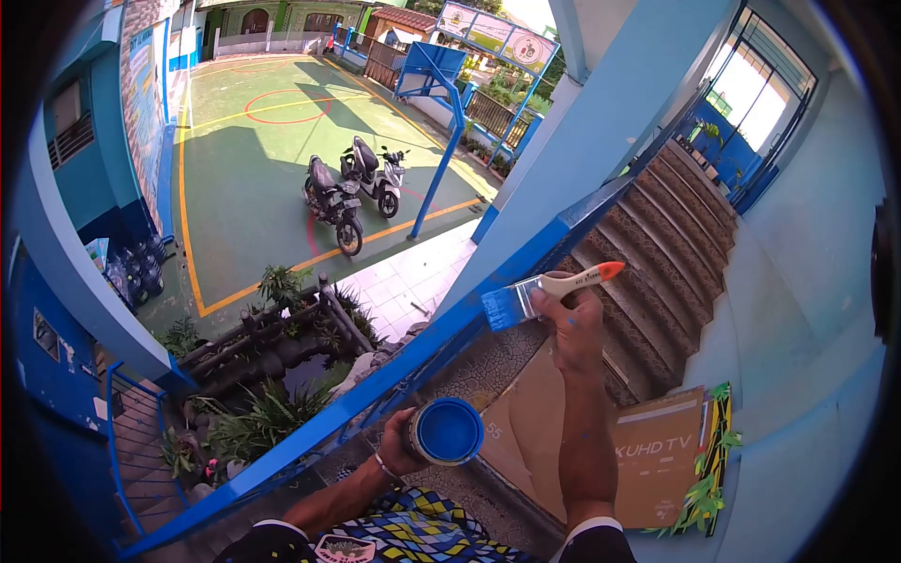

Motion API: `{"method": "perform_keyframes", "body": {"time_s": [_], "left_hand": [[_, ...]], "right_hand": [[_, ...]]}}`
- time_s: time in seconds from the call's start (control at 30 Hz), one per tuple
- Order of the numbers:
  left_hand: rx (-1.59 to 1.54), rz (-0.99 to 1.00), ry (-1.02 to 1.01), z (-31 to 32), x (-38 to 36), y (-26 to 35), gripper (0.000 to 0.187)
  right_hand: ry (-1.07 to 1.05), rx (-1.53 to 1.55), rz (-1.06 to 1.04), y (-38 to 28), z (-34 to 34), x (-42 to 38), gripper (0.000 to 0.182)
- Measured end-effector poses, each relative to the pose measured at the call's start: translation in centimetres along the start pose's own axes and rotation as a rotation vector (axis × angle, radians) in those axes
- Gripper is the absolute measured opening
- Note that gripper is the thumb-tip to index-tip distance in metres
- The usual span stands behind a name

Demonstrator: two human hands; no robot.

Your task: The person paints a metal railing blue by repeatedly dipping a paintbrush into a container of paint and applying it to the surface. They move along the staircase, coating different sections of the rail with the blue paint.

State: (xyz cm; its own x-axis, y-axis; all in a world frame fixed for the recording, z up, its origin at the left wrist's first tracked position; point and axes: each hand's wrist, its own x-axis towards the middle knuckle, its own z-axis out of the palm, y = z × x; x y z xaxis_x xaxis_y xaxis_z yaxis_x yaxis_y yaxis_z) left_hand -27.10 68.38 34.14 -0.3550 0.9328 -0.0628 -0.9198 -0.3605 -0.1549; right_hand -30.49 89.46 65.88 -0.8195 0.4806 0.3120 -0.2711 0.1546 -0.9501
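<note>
My right hand (574, 328) grips a paintbrush (556, 284) by its pale handle with an orange tip. Blue paint coats the bristles, which point left and overlap the blue stair railing (389, 361) in this view. Lower down, my left hand (399, 444) is wrapped round the side of an open paint can (449, 432) holding blue paint. The can is in front of my body, just right of the railing, its mouth facing up toward me.
Flattened cardboard (657, 469) lies on the landing to the right. Brown patterned stairs (648, 253) climb at the upper right beside a pale blue wall (798, 310). Beyond the railing are a planted pond (305, 371), parked motorbikes (333, 202) and a green court (244, 178).
</note>
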Motion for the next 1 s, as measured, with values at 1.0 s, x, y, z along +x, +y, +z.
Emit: {"method": "perform_keyframes", "body": {"time_s": [1.0], "left_hand": [[-0.037,0.028,0.045,-0.4,-2.2,0.7,0.053]], "right_hand": [[0.224,-0.828,-0.211,-1.0,-1.7,11.8,0.026]]}}
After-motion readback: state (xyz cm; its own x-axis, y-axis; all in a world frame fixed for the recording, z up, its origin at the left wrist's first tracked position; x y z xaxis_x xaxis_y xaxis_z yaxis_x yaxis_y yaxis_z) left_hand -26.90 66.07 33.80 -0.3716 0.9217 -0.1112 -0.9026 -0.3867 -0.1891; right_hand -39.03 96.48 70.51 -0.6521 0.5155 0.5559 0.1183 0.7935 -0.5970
